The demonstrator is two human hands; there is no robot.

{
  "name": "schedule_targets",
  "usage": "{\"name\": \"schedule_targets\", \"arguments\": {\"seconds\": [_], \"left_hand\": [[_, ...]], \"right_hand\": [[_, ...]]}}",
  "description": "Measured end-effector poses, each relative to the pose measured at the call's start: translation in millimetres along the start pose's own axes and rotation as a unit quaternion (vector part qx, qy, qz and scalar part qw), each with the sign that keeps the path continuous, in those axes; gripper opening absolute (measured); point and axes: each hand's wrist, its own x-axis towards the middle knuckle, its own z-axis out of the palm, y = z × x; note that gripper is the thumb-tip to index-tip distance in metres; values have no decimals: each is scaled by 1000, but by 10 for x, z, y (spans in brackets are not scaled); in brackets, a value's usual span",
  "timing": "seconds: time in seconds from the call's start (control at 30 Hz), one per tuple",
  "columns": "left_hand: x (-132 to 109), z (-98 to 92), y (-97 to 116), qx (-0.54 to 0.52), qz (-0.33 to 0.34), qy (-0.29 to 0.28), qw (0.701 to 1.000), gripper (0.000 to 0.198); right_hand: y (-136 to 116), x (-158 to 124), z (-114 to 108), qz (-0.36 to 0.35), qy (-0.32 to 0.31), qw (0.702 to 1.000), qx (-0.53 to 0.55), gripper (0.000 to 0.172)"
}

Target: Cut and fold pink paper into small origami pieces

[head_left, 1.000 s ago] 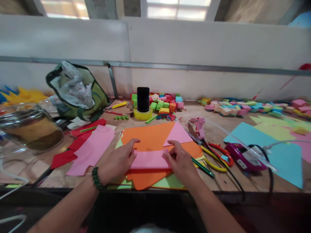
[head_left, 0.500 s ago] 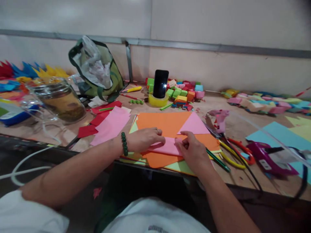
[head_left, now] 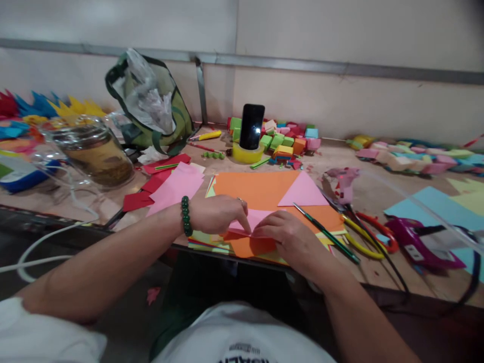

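Pale wall panels [head_left: 302,30] back the cluttered table [head_left: 333,157]. Left grip [head_left: 214,214] and right grip [head_left: 291,232] have closed together over the pink strip [head_left: 256,217], suggesting pressure at its middle; both touch it, though whether either pinches cannot be told. Orange paper [head_left: 253,184] lies underneath; the green pen [head_left: 327,233], just right of the right grip, could obstruct.

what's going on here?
A person has both hands on a strip of pink paper, which lies over orange paper. The left hand and right hand nearly meet at its near edge. A pink triangle and green pen lie beyond the right hand, untouched.
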Motion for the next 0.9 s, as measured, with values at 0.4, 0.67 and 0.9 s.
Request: {"name": "schedule_targets", "arguments": {"seconds": [0.4, 0.67, 0.9], "left_hand": [[37, -26, 117, 56, -3, -10, 998, 59], [-10, 42, 69, 52, -1, 4, 999, 63], [-72, 140, 337, 75, -33, 78, 994, 28]], "right_hand": [[-32, -16, -50, -89, -80, 990, -79, 24], [49, -336, -204, -61, -93, 992, -62, 30], [92, -506, -144, -31, -54, 996, -68, 32]]}}
